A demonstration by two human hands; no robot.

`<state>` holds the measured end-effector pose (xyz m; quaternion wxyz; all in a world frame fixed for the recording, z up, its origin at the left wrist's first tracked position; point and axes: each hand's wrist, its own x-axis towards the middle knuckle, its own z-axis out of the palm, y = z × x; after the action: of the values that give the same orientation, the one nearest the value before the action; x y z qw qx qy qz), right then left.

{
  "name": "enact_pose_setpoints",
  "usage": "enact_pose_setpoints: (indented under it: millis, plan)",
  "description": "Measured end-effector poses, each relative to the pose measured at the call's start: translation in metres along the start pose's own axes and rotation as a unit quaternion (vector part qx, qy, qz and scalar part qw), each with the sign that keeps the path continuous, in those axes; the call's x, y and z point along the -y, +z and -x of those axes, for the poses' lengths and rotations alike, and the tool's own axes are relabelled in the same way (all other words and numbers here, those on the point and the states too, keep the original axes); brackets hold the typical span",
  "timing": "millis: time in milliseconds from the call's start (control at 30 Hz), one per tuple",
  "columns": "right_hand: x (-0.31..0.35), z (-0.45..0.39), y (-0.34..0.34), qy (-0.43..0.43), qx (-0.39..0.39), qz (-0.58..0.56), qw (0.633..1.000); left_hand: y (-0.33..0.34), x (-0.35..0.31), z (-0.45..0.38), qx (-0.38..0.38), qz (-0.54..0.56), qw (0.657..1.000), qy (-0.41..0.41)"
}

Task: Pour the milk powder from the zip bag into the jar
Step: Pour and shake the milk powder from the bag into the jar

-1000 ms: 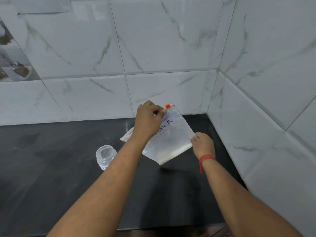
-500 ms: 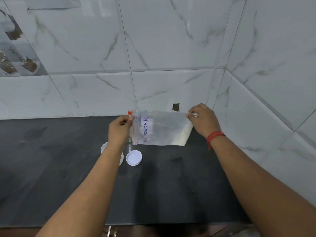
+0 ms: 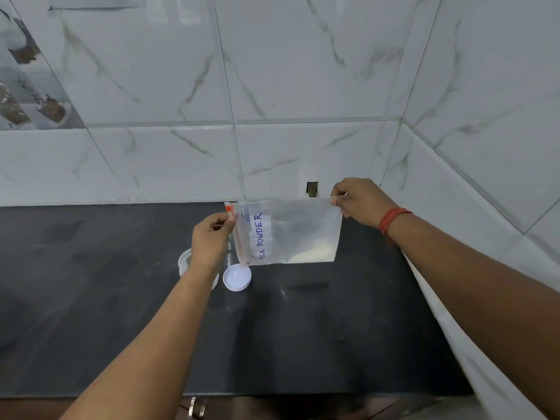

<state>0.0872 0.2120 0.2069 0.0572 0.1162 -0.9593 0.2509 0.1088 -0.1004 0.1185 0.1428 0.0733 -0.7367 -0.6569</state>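
A clear zip bag point(image 3: 300, 228) labelled MILK POWDER hangs sideways above the black counter, its red zip edge at the left and pale powder heaped in its lower right corner. My left hand point(image 3: 210, 237) pinches the zip end by the orange slider. My right hand point(image 3: 357, 201) pinches the bag's upper right corner. The clear jar point(image 3: 184, 262) stands on the counter under my left wrist, mostly hidden by it. Its white lid point(image 3: 237, 277) lies beside it, inner side up.
The black counter point(image 3: 303, 328) runs into a corner of white marble tiles at the back and the right. A small dark hole point(image 3: 312, 188) shows in the back wall behind the bag. The counter's front edge lies near the frame's bottom.
The bag has been turned from a tilted diamond to a level, sideways hold. My right hand rose to its upper right corner and my left moved to the zip end. The lid came into view.
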Motion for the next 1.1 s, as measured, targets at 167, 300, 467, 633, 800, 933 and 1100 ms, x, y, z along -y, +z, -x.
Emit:
enact_pose_setpoints:
  millis: [167, 300, 467, 633, 800, 933, 1100]
  plan:
    - [-0.008, 0.003, -0.007, -0.007, 0.010, 0.054, 0.998, 0.002, -0.003, -0.005, 0.010, -0.015, 1.000, 0.004]
    - [-0.018, 0.006, -0.004, -0.008, -0.025, 0.076, 0.997, 0.004, -0.006, -0.008, 0.020, -0.017, 1.000, 0.006]
    - [-0.025, 0.006, 0.001, -0.027, -0.078, 0.057, 0.995, 0.008, -0.010, -0.011, 0.016, -0.015, 1.000, 0.008]
    - [-0.030, 0.000, 0.008, 0.008, -0.111, -0.020, 0.994, 0.014, -0.020, -0.011, 0.011, -0.001, 1.000, 0.004]
    - [-0.045, 0.004, 0.028, 0.125, -0.209, -0.211, 0.947, 0.026, -0.045, -0.010, 0.050, -0.003, 0.998, 0.029]
    - [-0.054, 0.021, 0.070, 0.212, -0.252, -0.539, 0.775, 0.047, -0.074, -0.008, 0.091, -0.077, 0.990, 0.075]
    - [-0.054, 0.042, 0.138, 0.277, -0.160, -0.667, 0.673, 0.077, -0.105, -0.002, 0.135, -0.130, 0.975, 0.117]
